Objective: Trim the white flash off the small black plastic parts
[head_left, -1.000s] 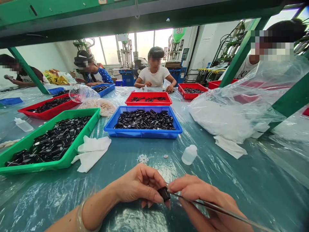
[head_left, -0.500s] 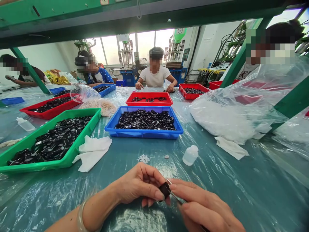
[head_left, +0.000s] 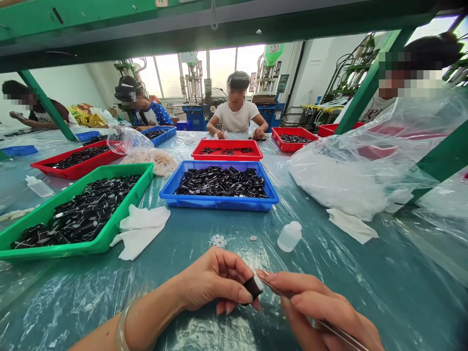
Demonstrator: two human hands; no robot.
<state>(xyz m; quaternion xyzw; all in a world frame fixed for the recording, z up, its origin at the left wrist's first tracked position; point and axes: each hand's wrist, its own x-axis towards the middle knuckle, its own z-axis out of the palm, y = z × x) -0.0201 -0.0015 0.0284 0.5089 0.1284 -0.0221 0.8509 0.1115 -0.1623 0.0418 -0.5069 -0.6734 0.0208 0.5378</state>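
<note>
Between the thumb and fingers of my left hand (head_left: 215, 280) is a small black piece (head_left: 250, 291) with a white end facing right. My right hand (head_left: 321, 302) is closed around a pair of metal tweezers (head_left: 338, 333), whose front end points left toward the white end of the piece. The right fingertips are close beside that end; whether they touch it I cannot tell. Just beyond my hands lie a small pile of white bits (head_left: 218, 241), a single pale oval bit (head_left: 253, 238) and a translucent squeeze bottle (head_left: 289, 237).
A blue tray (head_left: 219, 202) and a green tray (head_left: 73, 251) hold many black pieces. White cloths (head_left: 141, 229) lie left and right. A large plastic bag (head_left: 340, 175) stands at right. Green shelf posts (head_left: 363, 92) frame the table. Several people sit around it.
My right hand has drawn slightly right and away from the black piece, with the tweezers. A white end now shows on the piece. My left hand has barely moved.
</note>
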